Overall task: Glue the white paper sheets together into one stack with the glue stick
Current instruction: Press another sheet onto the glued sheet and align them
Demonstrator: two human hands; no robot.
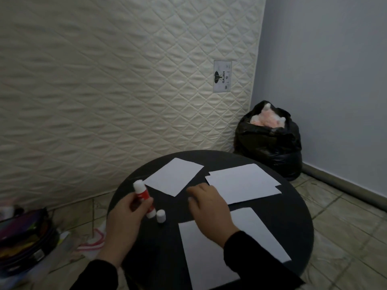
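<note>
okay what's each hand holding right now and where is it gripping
The left hand holds the glue stick around the middle of its red barrel. The right hand holds nothing; it hovers over the table near the paper sheets.

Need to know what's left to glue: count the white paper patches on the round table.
3 patches: one far left by the glue stick, one far right that looks like overlapping sheets, and one nearest, partly under the right hand. More sheets may lie hidden beneath.
</note>
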